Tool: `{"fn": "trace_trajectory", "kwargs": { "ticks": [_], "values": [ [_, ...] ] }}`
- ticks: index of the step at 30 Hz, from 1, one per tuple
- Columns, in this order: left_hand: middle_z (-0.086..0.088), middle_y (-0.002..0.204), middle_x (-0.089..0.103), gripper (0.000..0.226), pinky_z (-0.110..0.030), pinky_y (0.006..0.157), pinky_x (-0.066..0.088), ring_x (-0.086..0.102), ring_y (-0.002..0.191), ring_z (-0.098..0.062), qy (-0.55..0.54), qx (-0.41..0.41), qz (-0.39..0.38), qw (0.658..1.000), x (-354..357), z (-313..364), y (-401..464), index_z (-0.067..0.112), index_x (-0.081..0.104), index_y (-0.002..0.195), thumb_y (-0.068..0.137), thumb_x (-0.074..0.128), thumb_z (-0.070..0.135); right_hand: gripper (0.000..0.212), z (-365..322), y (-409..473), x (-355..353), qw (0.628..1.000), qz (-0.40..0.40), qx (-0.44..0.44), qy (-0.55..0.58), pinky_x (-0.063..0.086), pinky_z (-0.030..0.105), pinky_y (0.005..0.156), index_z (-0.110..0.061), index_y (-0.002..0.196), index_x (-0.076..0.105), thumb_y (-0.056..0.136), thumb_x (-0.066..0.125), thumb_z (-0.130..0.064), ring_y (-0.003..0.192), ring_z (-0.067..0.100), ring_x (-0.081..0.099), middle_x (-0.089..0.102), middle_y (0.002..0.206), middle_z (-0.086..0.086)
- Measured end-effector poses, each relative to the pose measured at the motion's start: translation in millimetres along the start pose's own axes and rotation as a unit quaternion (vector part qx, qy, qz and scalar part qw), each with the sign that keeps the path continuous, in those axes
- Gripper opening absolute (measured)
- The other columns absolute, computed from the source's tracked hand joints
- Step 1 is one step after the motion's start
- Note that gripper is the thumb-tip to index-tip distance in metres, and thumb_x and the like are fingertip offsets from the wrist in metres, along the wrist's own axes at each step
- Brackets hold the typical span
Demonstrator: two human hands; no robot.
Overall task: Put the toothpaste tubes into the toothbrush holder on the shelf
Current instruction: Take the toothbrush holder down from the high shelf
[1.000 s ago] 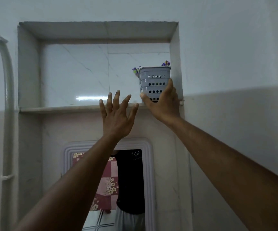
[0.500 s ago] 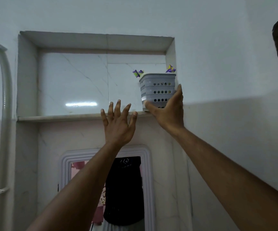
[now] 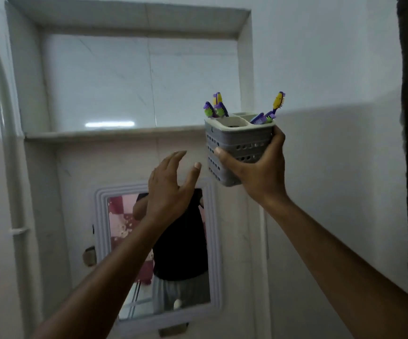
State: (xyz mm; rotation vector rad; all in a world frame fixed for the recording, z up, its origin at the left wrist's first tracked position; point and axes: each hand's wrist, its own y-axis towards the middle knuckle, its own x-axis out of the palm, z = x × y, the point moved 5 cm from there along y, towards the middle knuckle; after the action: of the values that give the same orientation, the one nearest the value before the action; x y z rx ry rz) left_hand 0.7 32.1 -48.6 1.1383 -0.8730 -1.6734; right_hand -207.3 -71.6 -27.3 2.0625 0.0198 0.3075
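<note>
While toothbrush holder point(image 3: 237, 148) is clamped in right hand point(image 3: 256, 177), clear of shelf point(image 3: 115, 135), left hand point(image 3: 171, 187) is spread, empty, nearby. Holder best kept level; toothpaste tubes unseen.

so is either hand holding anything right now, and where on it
The right hand holds the grey toothbrush holder low on its body, thumb on the front wall, fingers round the far side. The left hand is open and holds nothing.

dim, soft light; a glare streak on the tile wall point(image 3: 109, 124); slight motion blur.
</note>
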Motion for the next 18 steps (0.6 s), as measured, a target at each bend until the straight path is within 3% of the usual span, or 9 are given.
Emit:
{"fn": "trace_trajectory", "kwargs": {
  "ticks": [6, 8, 12, 14, 16, 18],
  "values": [
    [0.007, 0.152, 0.062, 0.067, -0.051, 0.111, 0.054, 0.062, 0.136, -0.012, -0.016, -0.017, -0.069, 0.997, 12, -32, -74, 0.031, 0.053, 0.153, 0.101, 0.053, 0.073, 0.121, 38, -89, -17, 0.996, -0.045, 0.072, -0.015, 0.064, 0.041, 0.100, -0.020, 0.157, 0.041, 0.061, 0.101, -0.062, 0.128, 0.010, 0.070, 0.064, 0.148, -0.006],
    [0.008, 0.154, 0.062, 0.067, -0.045, 0.114, 0.052, 0.058, 0.138, -0.007, -0.007, -0.026, -0.076, 0.997, 15, -40, -100, 0.028, 0.056, 0.154, 0.102, 0.054, 0.070, 0.121, 50, -119, -21, 0.994, -0.057, 0.095, -0.024, 0.064, 0.043, 0.100, -0.019, 0.156, 0.041, 0.060, 0.102, -0.061, 0.128, 0.011, 0.070, 0.065, 0.147, -0.005],
    [0.002, 0.149, 0.064, 0.061, -0.044, 0.108, 0.055, 0.059, 0.134, -0.013, -0.024, -0.076, -0.094, 0.992, 17, -53, -163, 0.022, 0.059, 0.151, 0.103, 0.061, 0.061, 0.119, 72, -181, -32, 0.987, -0.078, 0.136, -0.046, 0.064, 0.035, 0.097, -0.017, 0.152, 0.043, 0.058, 0.099, -0.063, 0.123, 0.006, 0.070, 0.065, 0.143, -0.005],
    [0.002, 0.150, 0.064, 0.061, -0.035, 0.107, 0.052, 0.059, 0.134, -0.013, -0.016, -0.109, -0.115, 0.987, 24, -66, -200, 0.022, 0.058, 0.152, 0.103, 0.062, 0.059, 0.120, 86, -216, -35, 0.979, -0.097, 0.170, -0.061, 0.064, 0.036, 0.096, -0.018, 0.152, 0.042, 0.057, 0.097, -0.067, 0.122, 0.011, 0.071, 0.065, 0.142, -0.005],
    [0.002, 0.152, 0.062, 0.061, -0.027, 0.105, 0.045, 0.058, 0.136, -0.012, -0.021, -0.137, -0.144, 0.980, 28, -77, -234, 0.022, 0.057, 0.152, 0.104, 0.063, 0.058, 0.123, 100, -250, -41, 0.970, -0.114, 0.199, -0.076, 0.063, 0.041, 0.097, -0.021, 0.154, 0.038, 0.057, 0.098, -0.067, 0.123, 0.013, 0.070, 0.064, 0.143, -0.005],
    [0.004, 0.152, 0.062, 0.061, -0.029, 0.107, 0.045, 0.057, 0.138, -0.012, -0.024, -0.163, -0.165, 0.973, 34, -89, -266, 0.024, 0.057, 0.153, 0.103, 0.062, 0.059, 0.132, 112, -281, -45, 0.958, -0.133, 0.236, -0.088, 0.063, 0.040, 0.100, -0.028, 0.162, 0.027, 0.059, 0.103, -0.060, 0.125, 0.012, 0.069, 0.063, 0.146, -0.005]
  ]
}}
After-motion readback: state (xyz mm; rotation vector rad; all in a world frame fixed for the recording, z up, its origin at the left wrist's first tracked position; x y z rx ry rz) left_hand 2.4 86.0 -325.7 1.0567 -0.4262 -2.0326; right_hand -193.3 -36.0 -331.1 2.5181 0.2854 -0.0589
